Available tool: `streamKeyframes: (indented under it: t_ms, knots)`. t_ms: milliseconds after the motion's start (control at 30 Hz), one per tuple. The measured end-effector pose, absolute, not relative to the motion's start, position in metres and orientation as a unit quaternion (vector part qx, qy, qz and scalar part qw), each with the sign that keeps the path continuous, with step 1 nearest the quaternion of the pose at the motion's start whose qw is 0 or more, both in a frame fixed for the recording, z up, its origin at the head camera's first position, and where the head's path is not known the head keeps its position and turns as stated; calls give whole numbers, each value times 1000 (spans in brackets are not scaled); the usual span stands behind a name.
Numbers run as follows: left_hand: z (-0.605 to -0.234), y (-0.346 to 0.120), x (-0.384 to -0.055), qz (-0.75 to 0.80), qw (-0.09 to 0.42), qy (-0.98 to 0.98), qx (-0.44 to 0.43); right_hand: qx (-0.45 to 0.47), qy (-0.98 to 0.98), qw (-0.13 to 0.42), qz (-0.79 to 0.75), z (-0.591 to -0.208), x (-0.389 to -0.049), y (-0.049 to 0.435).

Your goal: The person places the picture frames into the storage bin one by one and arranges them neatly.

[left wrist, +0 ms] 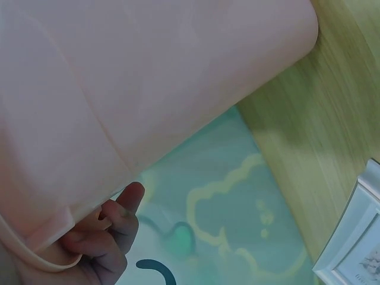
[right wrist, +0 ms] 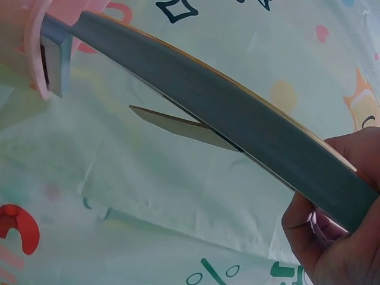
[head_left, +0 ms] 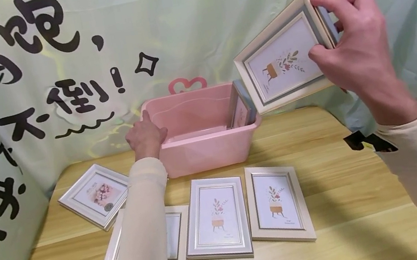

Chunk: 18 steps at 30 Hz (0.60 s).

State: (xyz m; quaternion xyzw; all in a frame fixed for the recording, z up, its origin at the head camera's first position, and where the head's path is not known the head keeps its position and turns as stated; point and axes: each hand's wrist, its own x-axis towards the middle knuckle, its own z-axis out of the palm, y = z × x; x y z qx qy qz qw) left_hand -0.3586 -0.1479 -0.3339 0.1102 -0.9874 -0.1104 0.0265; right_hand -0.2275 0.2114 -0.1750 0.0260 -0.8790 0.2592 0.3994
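Hanging printed cloth (head_left: 188, 12) backs the wooden table (head_left: 354, 197) and pink bin (head_left: 208, 153).

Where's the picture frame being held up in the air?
In the head view, the raised frame is right of centre, pinched in the person's right grip, up and to the right of the pink bin.

The bin (head_left: 204, 154) looks like smooth plastic, the held frame (head_left: 280, 61) satin. The counter (head_left: 349, 193) shows wood grain, the backdrop (head_left: 197, 20) creased cloth.
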Motion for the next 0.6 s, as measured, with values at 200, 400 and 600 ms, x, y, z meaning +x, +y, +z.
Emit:
streamKeyframes:
  t_ms: [200, 400, 600]
  knots:
    - [-334, -148, -359, -107, 30, -988, 108, 28, -877, 396, 271, -174, -233, 204]
    - [-334, -148, -359, -112, 31, -987, 108, 33, -880, 382, 280, -175, -239, 196]
    - [-334, -148, -358, -116, 35, -987, 103, 35, -886, 364, 283, -178, -245, 189]
